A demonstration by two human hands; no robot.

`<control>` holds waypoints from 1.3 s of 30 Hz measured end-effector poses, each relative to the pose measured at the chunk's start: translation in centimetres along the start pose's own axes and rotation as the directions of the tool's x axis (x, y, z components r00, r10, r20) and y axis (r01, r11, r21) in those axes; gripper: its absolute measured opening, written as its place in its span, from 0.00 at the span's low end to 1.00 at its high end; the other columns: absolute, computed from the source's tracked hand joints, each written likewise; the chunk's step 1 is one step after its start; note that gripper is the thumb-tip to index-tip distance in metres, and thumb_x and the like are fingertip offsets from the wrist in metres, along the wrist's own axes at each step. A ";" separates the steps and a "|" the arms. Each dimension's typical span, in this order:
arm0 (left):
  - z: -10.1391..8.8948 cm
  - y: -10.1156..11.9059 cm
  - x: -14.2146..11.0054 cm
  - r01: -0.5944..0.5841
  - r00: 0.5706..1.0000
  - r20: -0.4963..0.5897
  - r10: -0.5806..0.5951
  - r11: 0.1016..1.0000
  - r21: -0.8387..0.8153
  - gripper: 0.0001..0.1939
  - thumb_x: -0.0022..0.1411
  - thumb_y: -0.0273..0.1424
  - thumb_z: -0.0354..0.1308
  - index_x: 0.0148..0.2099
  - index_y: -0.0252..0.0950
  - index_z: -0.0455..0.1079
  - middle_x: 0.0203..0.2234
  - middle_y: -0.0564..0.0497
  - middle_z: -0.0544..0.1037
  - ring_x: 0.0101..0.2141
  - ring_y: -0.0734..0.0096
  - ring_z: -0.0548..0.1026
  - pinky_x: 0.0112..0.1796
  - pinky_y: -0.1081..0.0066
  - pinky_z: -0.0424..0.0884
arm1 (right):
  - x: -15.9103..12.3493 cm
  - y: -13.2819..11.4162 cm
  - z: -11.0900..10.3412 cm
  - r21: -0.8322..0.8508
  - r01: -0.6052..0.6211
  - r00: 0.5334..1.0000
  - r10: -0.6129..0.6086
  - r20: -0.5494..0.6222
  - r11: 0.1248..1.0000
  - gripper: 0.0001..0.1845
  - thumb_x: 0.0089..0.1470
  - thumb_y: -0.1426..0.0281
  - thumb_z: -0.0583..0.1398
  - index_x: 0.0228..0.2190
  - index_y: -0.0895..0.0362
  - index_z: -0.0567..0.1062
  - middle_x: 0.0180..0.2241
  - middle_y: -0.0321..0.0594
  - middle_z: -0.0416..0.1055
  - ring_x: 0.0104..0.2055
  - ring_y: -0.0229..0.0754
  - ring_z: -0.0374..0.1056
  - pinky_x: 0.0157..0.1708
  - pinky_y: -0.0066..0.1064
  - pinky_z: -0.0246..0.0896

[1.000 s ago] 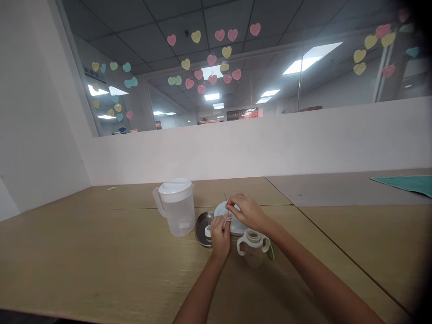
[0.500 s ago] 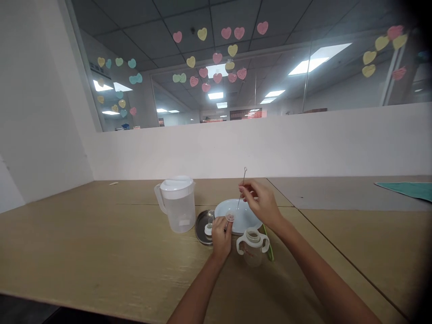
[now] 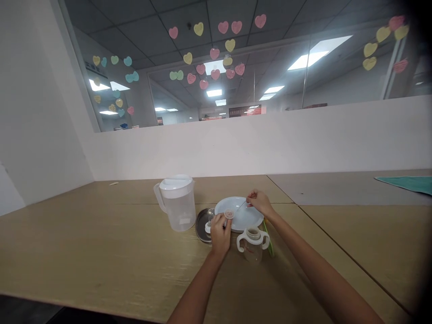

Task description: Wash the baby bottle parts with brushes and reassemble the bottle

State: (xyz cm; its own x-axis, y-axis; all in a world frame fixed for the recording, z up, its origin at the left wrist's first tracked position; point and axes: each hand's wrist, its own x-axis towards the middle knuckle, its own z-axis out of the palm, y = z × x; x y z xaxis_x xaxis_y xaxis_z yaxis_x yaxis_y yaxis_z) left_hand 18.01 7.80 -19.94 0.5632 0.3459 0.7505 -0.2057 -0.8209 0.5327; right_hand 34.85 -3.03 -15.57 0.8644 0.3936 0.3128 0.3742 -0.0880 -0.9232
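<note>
My left hand [image 3: 221,236] is closed on a small, round, translucent part [image 3: 229,214], held up over the near left rim of a pale oval basin [image 3: 254,220]. Between the fingertips of my right hand [image 3: 260,203] is a thin wire straw brush [image 3: 240,206], slanting down leftward toward the round part. Whether its tip touches the part I cannot tell. Just in front of the basin stands an open baby bottle [image 3: 253,253] with two white handles. Left of my left hand, a bottle nipple with a white collar [image 3: 208,227] rests in a steel dish [image 3: 200,225], partly hidden by that hand.
A clear lidded pitcher [image 3: 179,209] stands left of the steel dish. Something long and green [image 3: 269,240] lies right of the bottle, partly hidden. A teal cloth [image 3: 410,183] lies at the far right of the table [image 3: 118,252]. A white wall [image 3: 202,153] rises behind.
My right hand has moved down and to the right, tilting the wire brush from nearly upright to a low slant. My left hand keeps the round part in almost the same place.
</note>
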 end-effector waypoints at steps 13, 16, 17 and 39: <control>0.1 -0.2 0.1 0.067 0.996 -0.064 -0.065 0.997 0.027 0.12 0.63 0.34 0.46 0.38 0.35 0.69 0.31 0.48 0.71 0.36 0.68 0.67 0.39 0.70 0.62 | 0.8 1.8 -1.5 0.056 -0.156 0.987 0.158 -0.038 0.986 0.10 0.43 0.74 0.58 0.32 0.59 0.69 0.35 0.47 0.71 0.35 0.40 0.70 0.32 0.28 0.69; 0.1 -0.2 0.1 0.064 0.996 -0.057 -0.062 0.998 0.027 0.12 0.63 0.34 0.46 0.36 0.34 0.69 0.31 0.48 0.71 0.35 0.68 0.68 0.39 0.70 0.62 | 1.1 2.0 -1.8 -0.030 -0.130 0.991 0.129 -0.029 0.991 0.12 0.43 0.72 0.57 0.34 0.61 0.70 0.39 0.48 0.70 0.36 0.40 0.69 0.30 0.27 0.67; 0.1 -0.2 0.1 0.061 0.997 -0.053 -0.060 0.998 0.027 0.12 0.63 0.34 0.46 0.36 0.35 0.69 0.31 0.49 0.71 0.35 0.68 0.68 0.38 0.70 0.62 | 1.2 2.1 -1.8 -0.066 -0.118 0.993 0.117 -0.021 0.991 0.12 0.43 0.72 0.57 0.34 0.61 0.70 0.40 0.48 0.70 0.36 0.40 0.69 0.29 0.26 0.67; 0.2 -0.4 0.1 0.000 0.998 0.060 -0.001 1.000 0.012 0.16 0.63 0.35 0.45 0.31 0.35 0.69 0.27 0.49 0.73 0.32 0.69 0.68 0.34 0.70 0.61 | -4.3 -5.7 0.2 -0.040 0.353 0.654 -0.217 0.725 0.935 0.12 0.46 0.66 0.58 0.34 0.58 0.76 0.34 0.38 0.74 0.36 0.39 0.68 0.34 0.28 0.63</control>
State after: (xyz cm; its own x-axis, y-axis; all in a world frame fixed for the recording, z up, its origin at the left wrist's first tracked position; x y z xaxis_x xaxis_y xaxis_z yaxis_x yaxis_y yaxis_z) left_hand 18.34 8.11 -20.15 0.6099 0.3187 0.7255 -0.1958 -0.8266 0.5277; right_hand 28.95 -4.00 -11.67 0.2412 0.9396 0.2428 0.6685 0.0205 -0.7434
